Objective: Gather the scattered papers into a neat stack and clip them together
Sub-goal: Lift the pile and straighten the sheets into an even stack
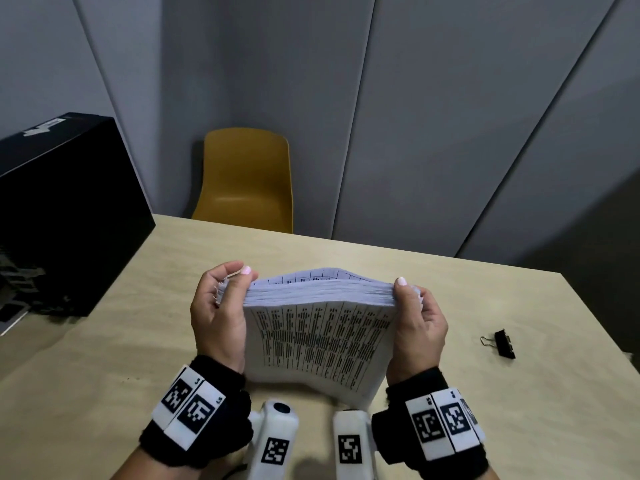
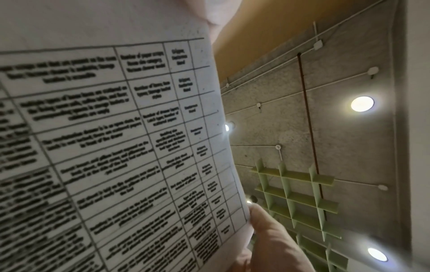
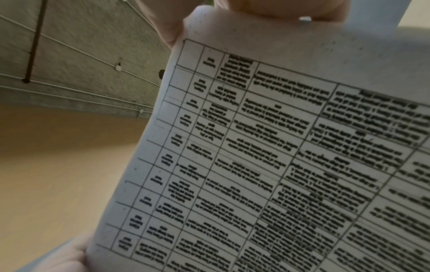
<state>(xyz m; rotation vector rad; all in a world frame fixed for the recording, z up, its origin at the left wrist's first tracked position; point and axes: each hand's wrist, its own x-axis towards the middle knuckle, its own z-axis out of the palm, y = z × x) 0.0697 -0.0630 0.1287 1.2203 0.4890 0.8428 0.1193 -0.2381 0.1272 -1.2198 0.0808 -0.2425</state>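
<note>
A thick stack of printed papers (image 1: 318,334) stands upright on its lower edge on the table, the near sheet covered with a table of text. My left hand (image 1: 221,299) grips its left side and my right hand (image 1: 415,313) grips its right side, thumbs over the top edge. The top edges look roughly level, with a few back sheets sticking up. In the left wrist view the printed sheet (image 2: 111,147) fills the frame, with a finger (image 2: 267,230) at its edge. The right wrist view shows the same sheet (image 3: 267,156). A black binder clip (image 1: 504,342) lies on the table, right of my right hand.
The light wooden table (image 1: 121,341) reaches to a far edge, behind which stands a mustard-yellow chair (image 1: 247,178). A large black box (image 1: 65,209) sits at the left end of the table. Grey wall panels rise behind.
</note>
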